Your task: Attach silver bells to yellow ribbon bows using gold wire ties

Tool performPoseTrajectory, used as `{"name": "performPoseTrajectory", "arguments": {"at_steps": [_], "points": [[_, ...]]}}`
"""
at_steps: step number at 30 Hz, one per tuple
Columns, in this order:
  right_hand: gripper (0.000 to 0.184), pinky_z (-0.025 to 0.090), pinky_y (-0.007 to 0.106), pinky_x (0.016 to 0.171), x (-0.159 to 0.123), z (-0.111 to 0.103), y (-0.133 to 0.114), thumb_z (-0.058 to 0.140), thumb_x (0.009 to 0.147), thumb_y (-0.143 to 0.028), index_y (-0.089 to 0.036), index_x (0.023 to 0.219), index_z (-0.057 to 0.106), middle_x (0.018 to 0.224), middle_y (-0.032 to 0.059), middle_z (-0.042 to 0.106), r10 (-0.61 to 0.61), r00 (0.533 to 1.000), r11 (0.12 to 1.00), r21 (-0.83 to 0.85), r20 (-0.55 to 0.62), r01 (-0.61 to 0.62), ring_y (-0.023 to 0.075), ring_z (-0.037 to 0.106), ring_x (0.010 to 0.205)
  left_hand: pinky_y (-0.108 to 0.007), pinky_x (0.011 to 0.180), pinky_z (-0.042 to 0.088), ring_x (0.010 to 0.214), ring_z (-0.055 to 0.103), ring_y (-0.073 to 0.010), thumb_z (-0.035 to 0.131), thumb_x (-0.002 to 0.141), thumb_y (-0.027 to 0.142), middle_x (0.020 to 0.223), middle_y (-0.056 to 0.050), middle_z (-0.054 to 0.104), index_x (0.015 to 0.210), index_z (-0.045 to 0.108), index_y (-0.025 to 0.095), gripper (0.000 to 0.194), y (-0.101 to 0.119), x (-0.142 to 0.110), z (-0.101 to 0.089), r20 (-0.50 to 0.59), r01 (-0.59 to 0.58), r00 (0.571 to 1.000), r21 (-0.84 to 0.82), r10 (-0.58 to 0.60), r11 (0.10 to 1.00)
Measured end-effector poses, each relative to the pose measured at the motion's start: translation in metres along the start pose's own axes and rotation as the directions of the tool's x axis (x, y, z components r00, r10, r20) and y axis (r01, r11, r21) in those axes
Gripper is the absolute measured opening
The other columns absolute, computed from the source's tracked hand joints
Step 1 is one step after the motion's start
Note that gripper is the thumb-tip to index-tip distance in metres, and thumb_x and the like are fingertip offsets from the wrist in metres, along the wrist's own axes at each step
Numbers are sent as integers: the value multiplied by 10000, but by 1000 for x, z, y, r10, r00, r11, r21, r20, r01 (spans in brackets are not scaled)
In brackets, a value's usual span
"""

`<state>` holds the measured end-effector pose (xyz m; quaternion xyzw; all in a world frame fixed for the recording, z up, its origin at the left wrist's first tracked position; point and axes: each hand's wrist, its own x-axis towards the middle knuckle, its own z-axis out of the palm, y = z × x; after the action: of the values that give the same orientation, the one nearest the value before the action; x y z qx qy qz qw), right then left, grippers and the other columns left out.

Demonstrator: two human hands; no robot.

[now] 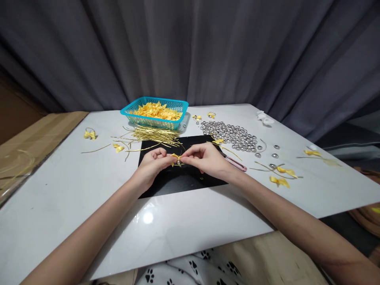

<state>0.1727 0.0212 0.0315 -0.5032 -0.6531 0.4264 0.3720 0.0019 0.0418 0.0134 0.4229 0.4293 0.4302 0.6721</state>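
Observation:
Between my two hands, above a black mat, is a small yellow ribbon bow with a silver bell-like bead at its centre. My left hand pinches the bow's left side between thumb and forefinger, its other fingers curled. From the right, my right hand pinches at the bow's other side, fingertips close to the left thumb. Thin gold wire shows around the bow, partly hidden by the fingers. Just beyond the hands lies a bundle of gold twist ties.
A teal basket of yellow bows stands at the back. Silver beads are heaped at right, near a pink-handled tool partly under my right wrist. Loose bows and a finished-looking bow lie about. Cardboard borders the left.

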Motion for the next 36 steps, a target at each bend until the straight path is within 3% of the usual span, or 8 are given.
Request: {"name": "performPoseTrajectory", "arguments": {"at_steps": [6, 14, 36], "points": [[228, 339, 169, 320, 0, -7, 1, 709, 681, -321, -111, 769, 735, 611, 26, 650, 54, 995, 998, 29, 89, -57, 40, 408, 402, -145, 610, 484, 592, 624, -68, 784, 534, 115, 565, 34, 646, 573, 456, 176, 336, 2, 0, -1, 59, 35, 998, -21, -34, 999], [222, 300, 161, 313, 3, -12, 2, 758, 630, -339, -148, 744, 756, 582, 13, 640, 103, 987, 989, 95, 121, -115, 41, 386, 421, -161, 618, 496, 628, 647, -89, 802, 535, 129, 623, -3, 692, 579, 467, 172, 340, 2, 0, -2, 89, 48, 995, -12, -47, 999], [171, 250, 170, 323, 2, -12, 2, 752, 614, -310, -156, 687, 736, 615, 19, 638, 193, 976, 974, 101, 103, -204, 56, 405, 466, -147, 628, 478, 623, 629, -62, 798, 580, 183, 588, 36, 667, 576, 434, 168, 364, 2, 0, -1, 126, 55, 990, 27, -58, 998]]}}
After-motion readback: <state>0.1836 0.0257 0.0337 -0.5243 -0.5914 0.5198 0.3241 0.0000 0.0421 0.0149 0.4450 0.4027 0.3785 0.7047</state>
